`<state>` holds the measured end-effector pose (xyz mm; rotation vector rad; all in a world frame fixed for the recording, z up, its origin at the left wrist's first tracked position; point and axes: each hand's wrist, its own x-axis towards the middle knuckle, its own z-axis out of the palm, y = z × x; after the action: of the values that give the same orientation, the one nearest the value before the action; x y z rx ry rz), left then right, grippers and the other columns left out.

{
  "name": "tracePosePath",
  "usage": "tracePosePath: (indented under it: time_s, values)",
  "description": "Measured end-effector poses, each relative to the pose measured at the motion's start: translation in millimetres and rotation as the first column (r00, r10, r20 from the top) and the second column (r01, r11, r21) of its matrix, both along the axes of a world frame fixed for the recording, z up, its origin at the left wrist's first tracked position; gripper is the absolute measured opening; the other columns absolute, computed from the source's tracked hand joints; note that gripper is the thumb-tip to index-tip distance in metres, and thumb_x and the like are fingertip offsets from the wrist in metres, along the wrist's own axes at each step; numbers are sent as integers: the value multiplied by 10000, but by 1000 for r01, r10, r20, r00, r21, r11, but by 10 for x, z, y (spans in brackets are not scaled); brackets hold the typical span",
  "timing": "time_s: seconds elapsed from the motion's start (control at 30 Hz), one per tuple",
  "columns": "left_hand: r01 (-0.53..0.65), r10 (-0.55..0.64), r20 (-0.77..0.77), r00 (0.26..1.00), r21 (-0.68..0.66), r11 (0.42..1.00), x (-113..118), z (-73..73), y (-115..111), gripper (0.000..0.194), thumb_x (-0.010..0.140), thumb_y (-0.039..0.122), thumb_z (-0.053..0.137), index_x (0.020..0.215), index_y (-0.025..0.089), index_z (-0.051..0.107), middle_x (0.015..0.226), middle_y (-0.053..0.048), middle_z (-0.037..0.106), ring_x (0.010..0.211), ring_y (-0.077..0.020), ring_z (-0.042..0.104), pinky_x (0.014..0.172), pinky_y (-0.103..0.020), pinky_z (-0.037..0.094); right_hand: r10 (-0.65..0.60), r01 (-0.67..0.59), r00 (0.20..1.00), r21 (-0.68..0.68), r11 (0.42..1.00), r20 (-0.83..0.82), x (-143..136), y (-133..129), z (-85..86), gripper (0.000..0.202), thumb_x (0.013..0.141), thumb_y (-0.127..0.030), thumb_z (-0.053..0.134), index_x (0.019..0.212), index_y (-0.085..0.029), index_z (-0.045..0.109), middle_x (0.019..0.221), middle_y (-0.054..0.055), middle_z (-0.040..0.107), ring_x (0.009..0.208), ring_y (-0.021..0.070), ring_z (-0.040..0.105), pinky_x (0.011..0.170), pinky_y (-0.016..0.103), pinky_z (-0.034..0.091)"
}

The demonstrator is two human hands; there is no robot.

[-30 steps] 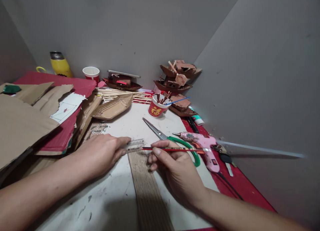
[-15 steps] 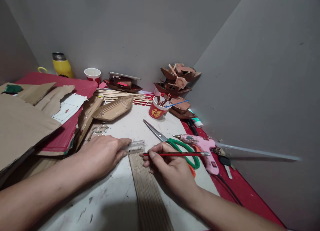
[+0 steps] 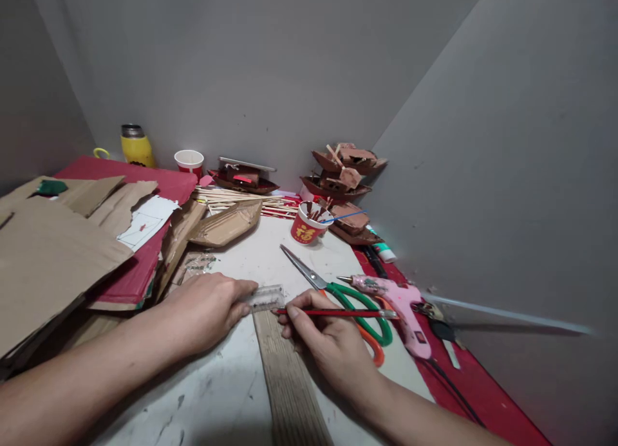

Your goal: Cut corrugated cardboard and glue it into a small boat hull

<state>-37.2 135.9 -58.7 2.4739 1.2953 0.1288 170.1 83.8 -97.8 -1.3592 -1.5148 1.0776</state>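
Observation:
My left hand [image 3: 215, 304] pinches a short clear ruler [image 3: 268, 296], which lies across the far end of a brown ribbed strip [image 3: 290, 381]. The strip runs toward me over the white work surface. In my right hand [image 3: 333, 336] is a red and black pencil [image 3: 345, 313], held nearly level, its tip by the ruler's lower edge at the strip's end. Just beyond my right hand lie open scissors [image 3: 316, 280] with green and orange handles. A pink glue gun [image 3: 398, 301] with a clear glue stick rests to their right.
Torn cardboard sheets [image 3: 62, 259] are piled at left on a red board. An unpainted cardboard boat [image 3: 226, 224], thin wooden sticks [image 3: 226, 200] and a red paper cup [image 3: 309, 224] with brushes stand behind. Brown model boats [image 3: 345, 172] line the grey wall. Keys [image 3: 441, 327] lie at right.
The whole view has shifted, so things sit slightly lower and to the right. Both hands keep their grips, and the pencil tip stays close to the ruler's edge.

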Motion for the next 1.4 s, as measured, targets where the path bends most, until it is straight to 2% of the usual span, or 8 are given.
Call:
tracePosePath:
  time_s: [0.13, 0.3, 0.43, 0.83, 1.4]
  values:
    - [1, -1, 21, 1000, -21, 1000, -7, 6, 15, 338, 871, 318, 499, 1167, 283, 659, 1005, -81, 746, 898, -253, 689, 756, -323, 494, 20, -23, 997, 39, 999, 79, 8, 15, -8, 206, 945, -323, 474, 802, -193, 542, 701, -6, 602, 679, 136, 574, 636, 256, 438]
    - [19, -17, 35, 999, -71, 997, 4, 52, 43, 313, 872, 335, 497, 1119, 279, 680, 957, -79, 749, 859, -261, 687, 720, -326, 485, 34, -40, 992, 50, 998, 125, 10, 9, -18, 205, 944, -325, 475, 793, -199, 535, 699, -14, 580, 674, 138, 553, 633, 258, 427]
    - [28, -23, 48, 999, -96, 995, 5, 73, 53, 305, 871, 340, 500, 1100, 268, 688, 948, -80, 749, 846, -258, 687, 700, -317, 479, 42, -48, 991, 46, 998, 127, 15, 7, -14, 212, 949, -331, 462, 796, -201, 530, 699, -18, 566, 661, 133, 536, 620, 254, 422]
    - [30, -12, 137, 990, -127, 991, -10, 41, 79, 343, 875, 366, 500, 1134, 238, 684, 1058, -92, 738, 930, -245, 680, 796, -320, 486, 44, -47, 994, 25, 999, 99, 7, 19, -4, 196, 940, -329, 474, 800, -202, 525, 710, -18, 566, 678, 131, 550, 617, 240, 435]
    - [16, -1, 121, 993, -122, 992, -11, -7, 88, 377, 872, 368, 503, 1198, 255, 655, 1102, -81, 728, 982, -247, 676, 851, -326, 487, 42, -44, 994, 16, 999, 99, 20, 30, 8, 177, 934, -294, 478, 810, -191, 551, 707, -11, 594, 649, 124, 555, 594, 244, 436]
